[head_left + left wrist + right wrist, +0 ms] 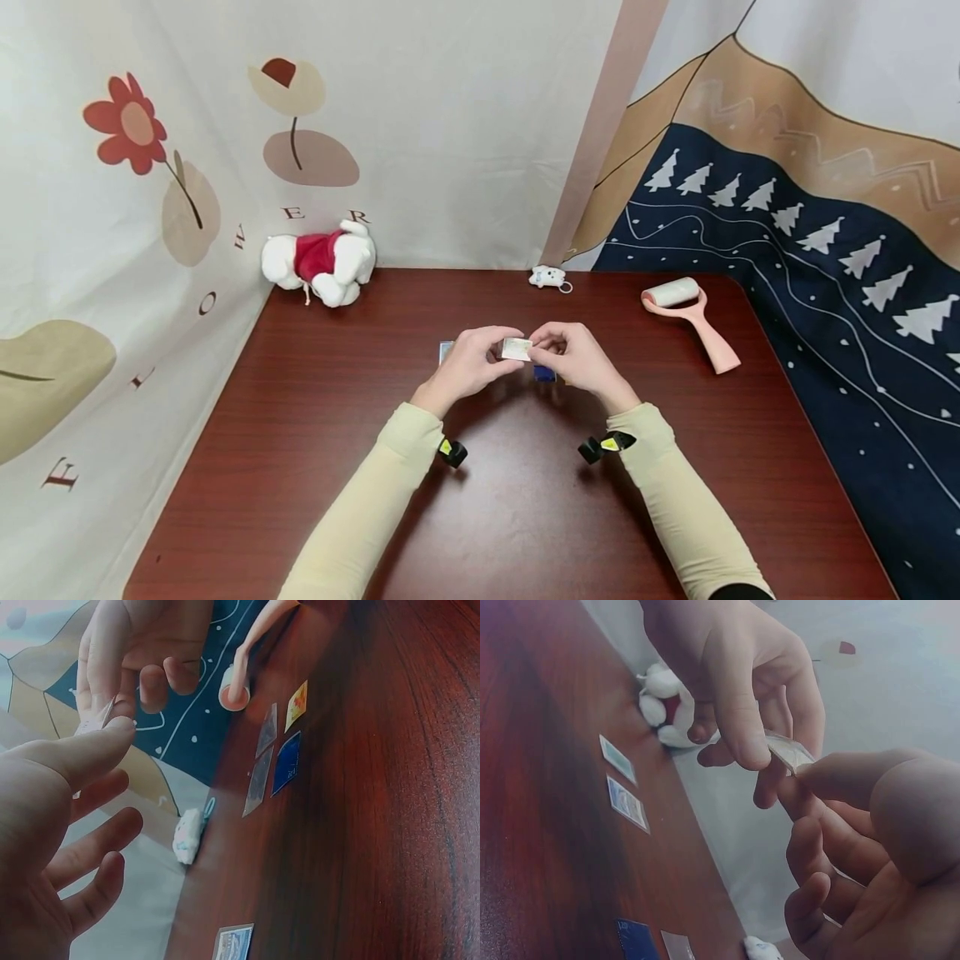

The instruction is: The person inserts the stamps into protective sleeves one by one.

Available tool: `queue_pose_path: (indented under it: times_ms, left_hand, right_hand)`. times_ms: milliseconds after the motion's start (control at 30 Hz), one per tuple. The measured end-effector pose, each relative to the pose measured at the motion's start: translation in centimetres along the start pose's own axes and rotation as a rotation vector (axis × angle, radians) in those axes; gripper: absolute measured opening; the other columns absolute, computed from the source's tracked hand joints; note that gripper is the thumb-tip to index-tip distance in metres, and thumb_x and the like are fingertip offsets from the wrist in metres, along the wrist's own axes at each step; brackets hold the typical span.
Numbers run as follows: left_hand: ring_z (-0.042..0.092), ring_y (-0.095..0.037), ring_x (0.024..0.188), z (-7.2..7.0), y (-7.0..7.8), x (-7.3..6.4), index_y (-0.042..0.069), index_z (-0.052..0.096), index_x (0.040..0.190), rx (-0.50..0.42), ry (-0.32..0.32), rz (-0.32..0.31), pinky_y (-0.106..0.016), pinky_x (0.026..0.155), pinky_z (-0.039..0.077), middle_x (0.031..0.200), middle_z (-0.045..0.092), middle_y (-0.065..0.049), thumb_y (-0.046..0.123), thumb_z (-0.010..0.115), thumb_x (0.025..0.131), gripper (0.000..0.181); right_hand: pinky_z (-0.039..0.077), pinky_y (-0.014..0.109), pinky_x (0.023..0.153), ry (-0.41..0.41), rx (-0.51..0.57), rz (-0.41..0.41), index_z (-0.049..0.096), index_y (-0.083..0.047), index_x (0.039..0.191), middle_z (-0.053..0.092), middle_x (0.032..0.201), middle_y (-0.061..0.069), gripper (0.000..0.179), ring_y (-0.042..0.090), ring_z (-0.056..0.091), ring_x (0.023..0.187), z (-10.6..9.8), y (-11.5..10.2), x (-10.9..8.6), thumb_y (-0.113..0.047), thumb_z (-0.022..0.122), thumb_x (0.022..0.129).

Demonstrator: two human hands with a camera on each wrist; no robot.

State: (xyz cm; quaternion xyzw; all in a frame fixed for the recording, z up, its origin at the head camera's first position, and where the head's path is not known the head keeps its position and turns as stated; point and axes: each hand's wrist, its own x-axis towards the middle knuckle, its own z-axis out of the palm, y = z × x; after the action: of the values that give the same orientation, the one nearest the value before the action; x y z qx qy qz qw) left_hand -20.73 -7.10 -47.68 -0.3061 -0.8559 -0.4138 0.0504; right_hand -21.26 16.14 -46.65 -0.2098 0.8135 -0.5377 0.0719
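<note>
Both hands hold a small pale stamp-like piece up above the table, one at each end. My left hand pinches its left edge between thumb and fingers. On the opposite edge, the thumb and fingertips of my right hand pinch it. The right wrist view shows a clear sleeve or film around the pale piece. Below the hands lie a dark blue stamp-like card, a yellow-orange one and two clear sleeves. Farther left are a blue-and-white picture card and a greenish card.
A white plush toy in a red top lies at the back left of the brown table. A small white plush keychain sits at the back edge. At the right rests a pink-handled lint roller. Printed curtains hang behind.
</note>
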Motion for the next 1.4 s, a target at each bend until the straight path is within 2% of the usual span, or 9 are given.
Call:
queue_pose_path:
  times_ms: [167, 333, 500, 633, 733, 867, 1000, 1167, 1400]
  left_hand:
    - [0.065, -0.014, 0.08, -0.3, -0.2, -0.1, 0.004, 0.075, 0.123, -0.013, 0.006, 0.024, -0.036, 0.072, 0.06, 0.107, 0.073, -0.005, 0.019, 0.081, 0.095, 0.033]
    - [0.064, -0.012, 0.08, -0.5, -0.4, -0.2, 0.004, 0.079, 0.116, 0.016, 0.03, 0.051, -0.034, 0.071, 0.058, 0.099, 0.073, -0.004, 0.01, 0.071, 0.101, 0.019]
    - [0.066, -0.007, 0.081, -0.5, -0.3, -0.4, 0.008, 0.071, 0.124, 0.006, -0.067, 0.01, -0.029, 0.074, 0.058, 0.093, 0.073, 0.002, 0.008, 0.071, 0.099, 0.025]
    - [0.067, -0.007, 0.081, -0.4, -0.1, -0.4, 0.01, 0.065, 0.124, 0.004, -0.126, 0.023, -0.025, 0.074, 0.057, 0.093, 0.073, 0.003, 0.007, 0.074, 0.097, 0.029]
    - [0.068, -0.009, 0.081, -0.2, 0.0, -0.4, 0.01, 0.063, 0.126, 0.008, -0.129, 0.048, -0.024, 0.074, 0.057, 0.094, 0.074, 0.001, 0.007, 0.075, 0.096, 0.032]
    - [0.07, -0.011, 0.082, -0.1, 0.0, -0.3, 0.009, 0.067, 0.123, 0.021, -0.093, 0.056, -0.025, 0.075, 0.057, 0.095, 0.076, -0.002, 0.008, 0.074, 0.097, 0.027]
    - [0.071, -0.013, 0.083, -0.1, -0.3, -0.1, 0.006, 0.076, 0.116, 0.055, -0.051, 0.028, -0.026, 0.076, 0.058, 0.097, 0.077, -0.004, 0.008, 0.075, 0.097, 0.02]
    - [0.073, -0.013, 0.082, 0.0, -1.1, -0.1, 0.005, 0.079, 0.113, 0.129, -0.027, -0.031, -0.028, 0.076, 0.058, 0.097, 0.079, -0.004, 0.011, 0.077, 0.094, 0.02]
    - [0.072, -0.014, 0.086, 0.8, -2.6, 0.1, 0.009, 0.08, 0.111, 0.232, -0.08, -0.148, -0.032, 0.08, 0.058, 0.097, 0.077, -0.001, 0.015, 0.077, 0.096, 0.017]
  right_hand:
    - [0.046, 0.026, 0.053, -0.013, -0.032, -0.021, 0.075, -0.003, 0.105, 0.076, 0.09, 0.01, 0.01, 0.017, 0.06, 0.066, -0.2, 0.1, 0.2, -0.009, 0.074, 0.097]
    - [0.048, 0.026, 0.058, -0.013, -0.046, -0.03, 0.075, -0.003, 0.106, 0.076, 0.09, 0.009, 0.01, 0.018, 0.062, 0.069, -0.4, 0.3, 0.4, -0.008, 0.073, 0.097]
    - [0.05, 0.025, 0.06, 0.005, -0.023, -0.017, 0.074, -0.002, 0.11, 0.077, 0.092, 0.011, 0.013, 0.021, 0.065, 0.07, -0.3, 0.5, 0.5, -0.008, 0.072, 0.098]
    - [0.051, 0.024, 0.062, 0.029, -0.039, -0.015, 0.073, 0.0, 0.11, 0.077, 0.091, 0.01, 0.013, 0.02, 0.067, 0.071, -0.3, 0.6, 0.6, -0.006, 0.072, 0.098]
    - [0.051, 0.024, 0.06, 0.037, -0.055, -0.016, 0.074, -0.002, 0.108, 0.078, 0.09, 0.009, 0.011, 0.019, 0.067, 0.07, -0.2, 0.6, 0.6, -0.007, 0.072, 0.098]
    - [0.052, 0.026, 0.059, 0.036, -0.065, -0.027, 0.074, -0.001, 0.108, 0.078, 0.091, 0.009, 0.013, 0.021, 0.068, 0.071, -0.1, 0.6, 0.7, -0.009, 0.073, 0.098]
    - [0.051, 0.027, 0.061, 0.057, -0.115, -0.018, 0.074, 0.0, 0.111, 0.077, 0.093, 0.008, 0.016, 0.021, 0.066, 0.07, -0.2, 1.0, 0.6, -0.011, 0.073, 0.098]
    - [0.05, 0.028, 0.063, 0.08, -0.155, 0.021, 0.075, -0.006, 0.11, 0.076, 0.095, 0.008, 0.014, 0.019, 0.06, 0.071, -0.4, 1.9, 0.2, -0.013, 0.074, 0.098]
    - [0.053, 0.028, 0.066, 0.073, -0.137, 0.037, 0.075, -0.008, 0.109, 0.076, 0.097, 0.007, 0.013, 0.019, 0.063, 0.075, -0.3, 2.2, 0.0, -0.016, 0.074, 0.099]
